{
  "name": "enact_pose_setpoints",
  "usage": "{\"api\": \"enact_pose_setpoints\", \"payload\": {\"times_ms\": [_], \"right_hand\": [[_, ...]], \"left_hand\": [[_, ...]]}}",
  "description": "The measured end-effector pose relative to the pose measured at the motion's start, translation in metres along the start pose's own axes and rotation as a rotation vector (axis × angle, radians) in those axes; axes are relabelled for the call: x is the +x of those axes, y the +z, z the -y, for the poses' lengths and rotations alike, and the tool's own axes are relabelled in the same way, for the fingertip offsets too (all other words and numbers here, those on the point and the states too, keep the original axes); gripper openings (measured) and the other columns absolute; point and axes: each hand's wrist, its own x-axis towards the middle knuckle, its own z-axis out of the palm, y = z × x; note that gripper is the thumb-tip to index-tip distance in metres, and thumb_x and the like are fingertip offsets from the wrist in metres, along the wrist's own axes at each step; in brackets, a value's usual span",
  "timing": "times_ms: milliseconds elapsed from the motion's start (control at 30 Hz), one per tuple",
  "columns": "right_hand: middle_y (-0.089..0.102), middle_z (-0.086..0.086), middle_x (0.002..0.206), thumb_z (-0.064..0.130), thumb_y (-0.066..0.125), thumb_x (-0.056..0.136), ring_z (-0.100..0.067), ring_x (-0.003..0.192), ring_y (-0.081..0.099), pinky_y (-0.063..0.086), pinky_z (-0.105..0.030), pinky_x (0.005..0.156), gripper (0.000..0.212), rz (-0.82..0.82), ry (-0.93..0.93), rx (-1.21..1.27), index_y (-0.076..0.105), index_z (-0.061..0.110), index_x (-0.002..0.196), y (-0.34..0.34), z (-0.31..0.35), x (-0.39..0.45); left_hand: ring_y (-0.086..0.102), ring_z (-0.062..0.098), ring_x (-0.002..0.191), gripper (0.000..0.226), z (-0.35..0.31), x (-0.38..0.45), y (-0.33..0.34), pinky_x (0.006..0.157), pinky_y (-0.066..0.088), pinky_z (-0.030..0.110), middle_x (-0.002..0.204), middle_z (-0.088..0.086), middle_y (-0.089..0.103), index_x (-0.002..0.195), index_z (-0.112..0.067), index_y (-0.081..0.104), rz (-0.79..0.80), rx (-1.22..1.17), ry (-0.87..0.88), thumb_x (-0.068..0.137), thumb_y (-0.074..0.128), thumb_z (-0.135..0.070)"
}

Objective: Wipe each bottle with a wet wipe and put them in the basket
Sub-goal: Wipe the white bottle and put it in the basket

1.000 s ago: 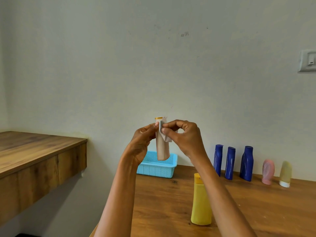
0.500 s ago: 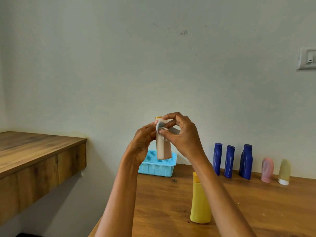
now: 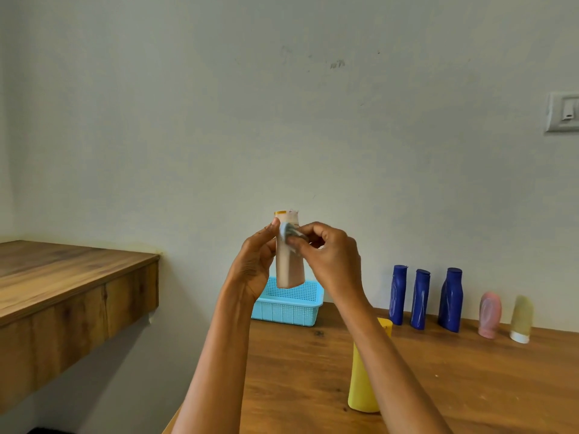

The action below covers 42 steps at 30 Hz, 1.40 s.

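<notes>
Bottles, seven counted: one beige bottle [image 3: 289,264] raised upright in the air over the blue basket [image 3: 291,303], gripped along its side by left hand [image 3: 255,264]; one yellow bottle [image 3: 365,380] standing on wooden table [image 3: 300,380], partly hidden by the right forearm; three dark blue bottles [image 3: 420,298], one pink bottle [image 3: 489,314], one pale olive bottle [image 3: 521,318] lined up by the wall. One wet wipe [image 3: 289,234], pinched in curled fingers of right hand [image 3: 332,261], pressed to the beige bottle's upper part. One wall switch [image 3: 564,116]; one wooden shelf [image 3: 62,283] at left.
</notes>
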Motion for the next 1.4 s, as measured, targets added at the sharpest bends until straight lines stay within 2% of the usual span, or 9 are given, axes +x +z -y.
{"api": "enact_pose_setpoints", "payload": {"times_ms": [167,367,533,667,800,933,1067,1133,1400], "right_hand": [[0.069,0.002,0.092,0.033,0.063,0.086,-0.008,0.077,0.060,0.052,-0.022,0.063,0.022,-0.150,-0.014,0.016,0.066,0.020,0.103,-0.003,-0.004,0.000],[0.067,0.008,0.084,0.033,0.068,0.080,-0.007,0.069,0.057,0.050,-0.021,0.059,0.012,0.191,-0.163,-0.088,0.067,0.024,0.089,-0.004,0.000,-0.004],[0.055,0.018,0.065,0.041,0.064,0.082,-0.001,0.056,0.052,0.034,-0.015,0.051,0.015,0.332,-0.058,-0.232,0.060,0.027,0.077,-0.013,-0.001,0.000],[0.067,0.009,0.088,0.037,0.059,0.088,-0.004,0.068,0.053,0.035,-0.012,0.054,0.015,0.134,-0.072,-0.258,0.064,0.025,0.097,-0.012,-0.001,0.002],[0.068,0.005,0.088,0.033,0.060,0.089,-0.006,0.068,0.056,0.040,-0.015,0.055,0.014,0.043,-0.044,-0.081,0.064,0.024,0.099,-0.002,0.003,-0.003],[0.061,0.011,0.069,0.035,0.065,0.084,-0.005,0.063,0.058,0.043,-0.021,0.057,0.011,0.271,0.114,0.017,0.063,0.024,0.086,0.002,0.001,-0.003],[0.066,0.001,0.074,0.034,0.065,0.083,-0.008,0.068,0.060,0.041,-0.021,0.053,0.012,0.500,0.281,0.102,0.065,0.022,0.083,0.006,0.000,-0.005],[0.067,0.000,0.075,0.029,0.063,0.083,-0.007,0.067,0.058,0.041,-0.019,0.049,0.009,0.539,0.336,0.180,0.065,0.020,0.080,0.005,-0.001,-0.007],[0.066,0.006,0.064,0.015,0.060,0.088,-0.007,0.062,0.063,0.051,-0.019,0.053,0.005,0.187,0.510,0.585,0.065,0.014,0.088,-0.003,-0.011,-0.001]], "left_hand": [[0.066,0.021,0.089,0.047,0.003,0.000,0.010,0.077,0.052,0.030,0.099,0.014,0.070,0.113,-0.012,0.066,0.042,0.030,0.024,0.077,0.061,-0.041],[0.062,0.024,0.081,0.058,0.003,0.002,0.006,0.094,0.046,0.042,0.086,0.014,0.065,0.115,0.004,0.060,-0.061,-0.001,-0.002,0.076,0.063,-0.038],[0.062,0.025,0.089,0.032,0.002,0.001,0.005,0.094,0.047,0.038,0.104,0.022,0.062,0.104,-0.001,0.061,-0.143,-0.007,0.037,0.088,0.059,-0.028],[0.067,0.018,0.077,0.032,0.001,0.004,0.002,0.080,0.053,0.030,0.099,0.016,0.067,0.107,-0.006,0.064,-0.126,-0.010,0.053,0.088,0.058,-0.031],[0.067,0.021,0.077,0.045,-0.002,0.004,0.002,0.078,0.055,0.034,0.094,0.015,0.069,0.113,-0.004,0.062,-0.115,0.007,0.053,0.082,0.062,-0.037],[0.061,0.029,0.090,0.055,-0.004,0.005,-0.009,0.091,0.050,0.043,0.110,0.023,0.063,0.119,0.003,0.057,-0.177,-0.013,0.048,0.081,0.064,-0.035],[0.056,0.028,0.088,0.038,-0.002,0.009,-0.020,0.080,0.053,0.037,0.101,0.016,0.056,0.108,-0.005,0.054,-0.291,0.018,0.065,0.084,0.065,-0.032],[0.060,0.022,0.079,0.052,0.000,0.011,-0.023,0.071,0.055,0.033,0.094,0.014,0.057,0.120,0.002,0.051,-0.365,0.021,0.065,0.083,0.069,-0.030],[0.060,0.023,0.106,0.075,0.014,0.010,-0.032,0.097,0.048,0.043,0.122,0.013,0.058,0.137,-0.016,0.035,-0.480,0.289,0.150,0.076,0.077,-0.024]]}}
